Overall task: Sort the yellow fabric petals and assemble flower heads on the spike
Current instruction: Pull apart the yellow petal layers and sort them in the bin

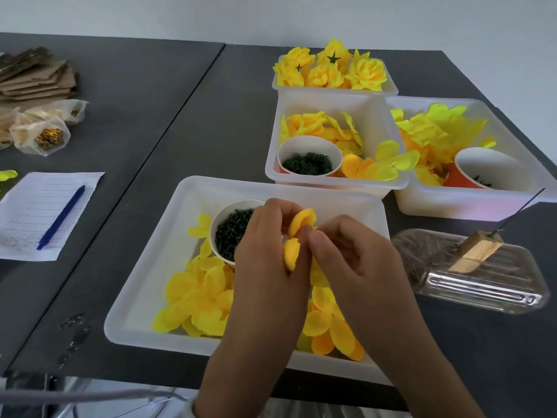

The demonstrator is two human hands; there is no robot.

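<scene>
— What have you got hold of?

— Orange-yellow fabric petals [297,236]. My left hand [268,267] and my right hand [358,260] are pressed close together over the near tray [144,300], both with fingers curled and pinching the petals between them. One petal stands up above my fingertips, another hangs down beside my left thumb.

— And the rest of the petals?

— A loose heap of yellow petals [199,300] lies in the near tray under my wrists, with a paper cup [224,227] of small dark green pieces tilted among them, partly behind my left hand.

— Where is the spike?

— To my right: a thin dark spike [523,208] rises at a slant from a wooden block [474,251], which rests on a clear plastic container [482,285] on the dark surface [211,116].

— What is farther back?

— Three more white trays. The middle tray [373,116] holds petals and a second cup [309,156] of green pieces. The right tray [512,122] holds brighter yellow petals and an orange cup [485,168]. The far tray [388,89] is filled with finished flower heads [366,72].

— And on your left?

— A lined sheet of paper [33,206] with a blue pen [61,217] on it, some plastic bags [42,131], and a stack of cardboard [36,76] behind.
</scene>
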